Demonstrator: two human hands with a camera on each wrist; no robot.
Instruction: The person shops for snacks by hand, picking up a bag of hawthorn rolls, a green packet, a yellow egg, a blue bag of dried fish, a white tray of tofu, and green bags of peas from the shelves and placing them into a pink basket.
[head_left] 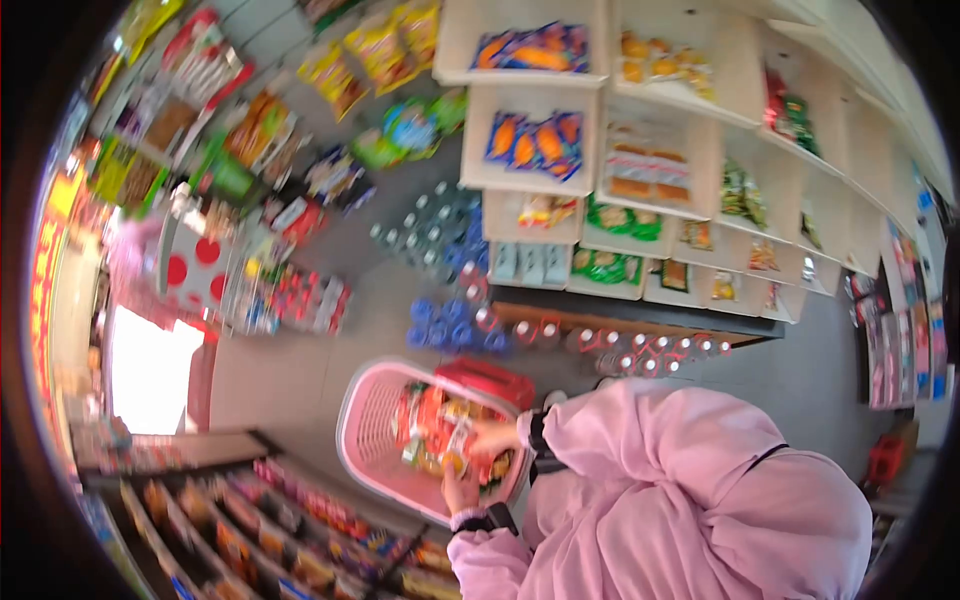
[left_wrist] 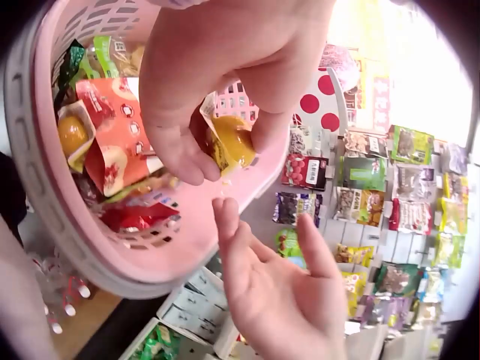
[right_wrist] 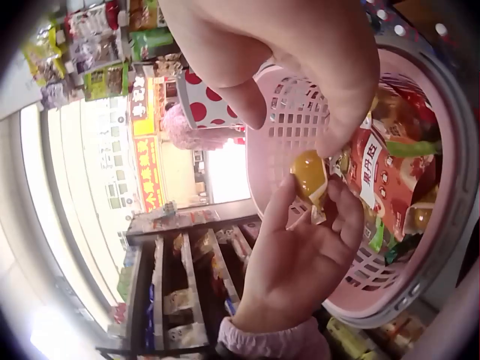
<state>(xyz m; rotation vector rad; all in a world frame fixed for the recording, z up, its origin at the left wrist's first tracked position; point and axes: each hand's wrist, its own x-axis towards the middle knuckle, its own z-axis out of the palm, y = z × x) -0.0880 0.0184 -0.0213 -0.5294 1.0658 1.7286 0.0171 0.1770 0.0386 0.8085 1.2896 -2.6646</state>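
Note:
My left hand [head_left: 460,488] [left_wrist: 225,67] [right_wrist: 296,262] pinches a small clear-wrapped yellow item [left_wrist: 234,142] [right_wrist: 309,176] between thumb and fingers, over the pink basket [head_left: 362,410] [left_wrist: 191,244] [right_wrist: 262,165]. Close beside it is my right hand [head_left: 495,436] [left_wrist: 281,300] [right_wrist: 300,52], its fingers spread and holding nothing; in the right wrist view a fingertip lies very near the wrapper, and contact cannot be told. Inside the basket lie a large orange-red packet [left_wrist: 116,135] [right_wrist: 397,176], a second wrapped yellow item [left_wrist: 73,133] and several other snack packets.
A red basket [head_left: 490,382] adjoins the pink one. Bottles [head_left: 640,350] stand along the foot of a shelf unit with snack bins [head_left: 535,135]. Another snack shelf [head_left: 290,520] is at the lower left, with hanging packets [head_left: 265,130] at the upper left.

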